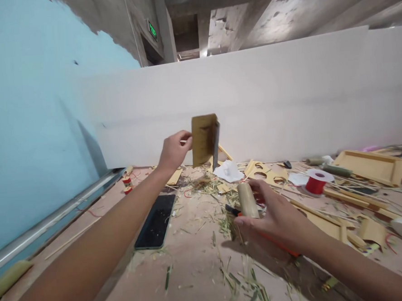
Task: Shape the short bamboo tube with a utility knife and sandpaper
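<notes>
My left hand is raised over the far part of the work table. Its fingertips are closed on the edge of a folded yellow-brown sheet with a grey side, perhaps sandpaper. Lower and to the right, my right hand has its thumb and fingers around a short bamboo tube, held nearly upright. Beneath that hand lies a tool with an orange-red handle and a black end, partly hidden. Green and straw-coloured shavings are scattered around it.
A dark phone lies near my left forearm. To the right are a red thread spool, wooden frames, thin sticks and a panel with holes. White paper lies before the pale partition.
</notes>
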The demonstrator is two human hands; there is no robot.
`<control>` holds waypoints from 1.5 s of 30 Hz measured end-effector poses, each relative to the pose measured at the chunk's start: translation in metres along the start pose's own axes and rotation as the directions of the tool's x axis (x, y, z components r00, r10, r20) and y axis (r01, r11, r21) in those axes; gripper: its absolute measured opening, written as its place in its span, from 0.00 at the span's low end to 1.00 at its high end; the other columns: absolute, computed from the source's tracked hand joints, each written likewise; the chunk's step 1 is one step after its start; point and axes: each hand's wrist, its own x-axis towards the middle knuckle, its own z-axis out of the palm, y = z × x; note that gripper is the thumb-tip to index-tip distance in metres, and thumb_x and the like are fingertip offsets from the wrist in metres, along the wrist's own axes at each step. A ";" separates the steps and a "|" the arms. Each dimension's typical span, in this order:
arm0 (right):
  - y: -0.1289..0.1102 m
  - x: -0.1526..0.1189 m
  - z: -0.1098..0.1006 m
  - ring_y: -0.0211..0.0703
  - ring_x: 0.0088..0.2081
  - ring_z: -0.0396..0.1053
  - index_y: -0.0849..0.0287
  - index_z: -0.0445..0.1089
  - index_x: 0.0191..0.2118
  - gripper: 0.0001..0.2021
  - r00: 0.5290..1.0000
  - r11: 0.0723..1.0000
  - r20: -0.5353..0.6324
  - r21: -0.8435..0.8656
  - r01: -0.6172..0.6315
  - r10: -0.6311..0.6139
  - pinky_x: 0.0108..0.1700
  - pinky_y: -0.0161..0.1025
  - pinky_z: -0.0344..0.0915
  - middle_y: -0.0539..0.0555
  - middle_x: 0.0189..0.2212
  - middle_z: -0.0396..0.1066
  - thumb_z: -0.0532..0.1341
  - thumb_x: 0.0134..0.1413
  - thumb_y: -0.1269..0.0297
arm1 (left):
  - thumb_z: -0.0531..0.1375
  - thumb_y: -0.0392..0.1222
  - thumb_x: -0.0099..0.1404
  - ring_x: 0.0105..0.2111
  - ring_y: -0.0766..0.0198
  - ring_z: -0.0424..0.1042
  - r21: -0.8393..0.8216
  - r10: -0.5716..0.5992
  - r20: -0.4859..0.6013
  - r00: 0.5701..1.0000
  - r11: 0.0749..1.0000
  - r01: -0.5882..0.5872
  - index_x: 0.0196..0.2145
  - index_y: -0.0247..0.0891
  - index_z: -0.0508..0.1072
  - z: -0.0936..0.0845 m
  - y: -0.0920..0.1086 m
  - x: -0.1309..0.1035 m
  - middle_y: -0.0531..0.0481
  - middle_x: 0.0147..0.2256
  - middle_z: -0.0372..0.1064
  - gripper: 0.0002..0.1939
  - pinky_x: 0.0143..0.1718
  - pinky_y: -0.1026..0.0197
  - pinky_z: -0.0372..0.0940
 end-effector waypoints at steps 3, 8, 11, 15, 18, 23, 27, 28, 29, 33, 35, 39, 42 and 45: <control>0.002 -0.001 0.002 0.63 0.54 0.73 0.53 0.57 0.63 0.39 1.000 1.000 0.008 -0.017 0.001 -0.001 0.53 0.57 0.70 0.64 0.56 0.72 0.70 0.51 0.41 | 0.59 0.45 0.73 0.33 0.60 0.81 -0.144 -0.079 -0.045 0.996 0.987 0.072 0.40 0.34 0.76 -0.010 0.002 -0.010 0.48 0.37 0.78 0.11 0.39 0.55 0.81; -0.001 -0.002 -0.003 0.65 0.54 0.73 0.52 0.59 0.61 0.38 0.999 1.000 -0.044 -0.007 0.002 -0.002 0.53 0.58 0.70 0.65 0.55 0.72 0.69 0.51 0.39 | 0.60 0.46 0.69 0.35 0.59 0.82 -0.256 -0.142 -0.035 0.989 0.958 0.128 0.41 0.37 0.76 -0.026 0.027 -0.047 0.48 0.38 0.79 0.10 0.41 0.55 0.81; -0.002 0.000 -0.007 0.64 0.53 0.73 0.53 0.58 0.60 0.38 0.996 0.999 -0.088 0.048 -0.009 0.013 0.52 0.57 0.72 0.64 0.55 0.72 0.67 0.52 0.37 | 0.63 0.43 0.66 0.37 0.57 0.82 -0.244 -0.146 0.018 0.989 0.959 0.146 0.40 0.40 0.76 -0.038 0.050 -0.083 0.50 0.37 0.79 0.06 0.39 0.58 0.79; -0.002 -0.002 -0.007 0.63 0.52 0.73 0.51 0.57 0.63 0.34 0.991 0.998 -0.133 0.058 0.017 -0.009 0.49 0.56 0.73 0.63 0.56 0.71 0.62 0.59 0.37 | 0.61 0.45 0.68 0.38 0.57 0.80 -0.231 -0.235 0.135 0.963 0.937 0.261 0.39 0.42 0.73 -0.044 0.080 -0.128 0.50 0.37 0.78 0.06 0.38 0.58 0.76; -0.005 -0.010 -0.007 0.64 0.53 0.72 0.50 0.58 0.63 0.31 0.983 0.997 -0.166 0.007 0.083 -0.081 0.49 0.57 0.73 0.64 0.57 0.69 0.58 0.62 0.38 | 0.60 0.51 0.70 0.31 0.58 0.78 -0.122 -0.306 0.103 0.946 0.940 0.317 0.36 0.43 0.70 -0.042 0.096 -0.146 0.51 0.33 0.76 0.10 0.29 0.61 0.73; -0.021 -0.032 -0.009 0.65 0.54 0.73 0.50 0.54 0.66 0.38 0.850 0.850 -0.111 0.069 0.523 -0.514 0.50 0.52 0.75 0.64 0.58 0.70 0.64 0.56 0.39 | 0.58 0.47 0.71 0.28 0.60 0.74 0.029 -0.238 0.019 0.971 0.971 0.237 0.32 0.43 0.64 -0.036 0.105 -0.157 0.54 0.29 0.71 0.11 0.25 0.63 0.68; -0.027 -0.043 -0.005 0.67 0.56 0.74 0.52 0.48 0.72 0.48 0.757 0.775 0.166 0.129 0.618 -0.632 0.53 0.52 0.75 0.66 0.62 0.69 0.68 0.52 0.41 | 0.56 0.45 0.74 0.31 0.60 0.76 0.019 -0.156 0.052 0.986 0.988 0.155 0.37 0.43 0.67 -0.035 0.108 -0.165 0.52 0.33 0.73 0.07 0.26 0.64 0.69; -0.025 -0.042 -0.003 0.68 0.57 0.73 0.53 0.47 0.73 0.50 0.765 0.790 0.198 0.120 0.601 -0.613 0.54 0.54 0.74 0.67 0.63 0.69 0.69 0.51 0.41 | 0.55 0.44 0.75 0.32 0.60 0.76 0.017 -0.122 0.057 0.991 0.992 0.121 0.38 0.43 0.67 -0.036 0.108 -0.167 0.52 0.35 0.73 0.06 0.27 0.64 0.70; -0.022 -0.041 -0.002 0.69 0.57 0.73 0.54 0.46 0.73 0.51 0.790 0.814 0.196 0.101 0.572 -0.580 0.55 0.56 0.74 0.68 0.63 0.68 0.69 0.51 0.41 | 0.54 0.43 0.75 0.33 0.60 0.76 0.016 -0.082 0.059 0.995 0.997 0.082 0.39 0.44 0.67 -0.037 0.109 -0.168 0.51 0.35 0.72 0.05 0.29 0.64 0.71; -0.006 -0.028 -0.004 0.70 0.61 0.69 0.53 0.50 0.73 0.45 0.925 0.929 0.086 0.013 0.371 -0.371 0.59 0.62 0.69 0.67 0.65 0.66 0.65 0.56 0.42 | 0.52 0.40 0.76 0.40 0.58 0.76 0.014 0.055 0.095 0.994 0.998 -0.056 0.42 0.45 0.68 -0.039 0.109 -0.170 0.49 0.41 0.74 0.05 0.40 0.59 0.75; -0.003 -0.025 -0.007 0.71 0.62 0.68 0.53 0.53 0.73 0.43 0.952 0.954 0.065 0.011 0.300 -0.300 0.60 0.62 0.67 0.66 0.66 0.66 0.64 0.57 0.42 | 0.52 0.38 0.76 0.50 0.55 0.75 -0.034 0.121 0.141 0.983 0.993 -0.117 0.47 0.46 0.68 -0.039 0.108 -0.172 0.46 0.50 0.74 0.08 0.50 0.55 0.74; -0.008 -0.025 -0.010 0.71 0.62 0.67 0.51 0.60 0.69 0.40 0.968 0.960 0.040 0.143 0.241 -0.249 0.60 0.61 0.68 0.64 0.64 0.68 0.63 0.56 0.39 | 0.51 0.30 0.73 0.66 0.52 0.63 -0.125 0.310 0.318 0.896 0.950 -0.285 0.53 0.43 0.66 -0.039 0.109 -0.177 0.40 0.66 0.64 0.15 0.63 0.50 0.67; -0.014 -0.022 -0.013 0.66 0.61 0.68 0.49 0.65 0.65 0.32 0.982 0.906 0.009 0.388 0.170 -0.188 0.60 0.57 0.68 0.60 0.61 0.71 0.59 0.61 0.39 | 0.52 0.30 0.71 0.70 0.52 0.56 -0.157 0.389 0.422 0.819 0.921 -0.357 0.52 0.40 0.65 -0.036 0.110 -0.182 0.39 0.72 0.54 0.15 0.67 0.50 0.63; -0.019 -0.013 -0.018 0.64 0.54 0.75 0.51 0.69 0.61 0.30 0.991 0.767 0.102 0.641 0.002 -0.089 0.54 0.57 0.72 0.59 0.52 0.78 0.54 0.63 0.38 | 0.53 0.32 0.68 0.70 0.52 0.57 -0.175 0.430 0.425 0.796 0.902 -0.394 0.50 0.41 0.67 -0.025 0.107 -0.188 0.43 0.72 0.54 0.14 0.68 0.52 0.61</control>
